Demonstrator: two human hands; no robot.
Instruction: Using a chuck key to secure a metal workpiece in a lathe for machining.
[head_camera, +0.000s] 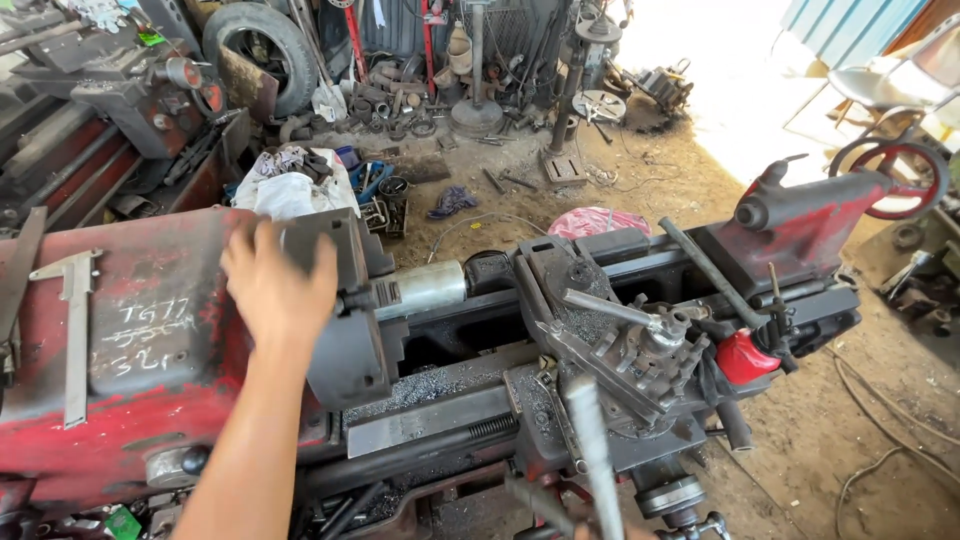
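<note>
Lathe chuck (345, 320) is sitting at the left end of the red machine, against the headstock (130, 340), with a bright steel bar (425, 288) projecting from it toward the tool post (650, 345). Left hand (275, 285) is lying spread and flat over the chuck's top rim, fingers open, closing on nothing. Right hand is barely showing at the bottom edge; its grip cannot be determined, though a blurred metal handle (592, 455) is rising from there. Judged heavy, rigid and likely oily, the chuck is best taken by its outer rim, clear of the jaw slots. Sharp swarf (440, 385) is lying on the bed beneath. Open room is lying above and toward the operator; the carriage is crowding the right side.
</note>
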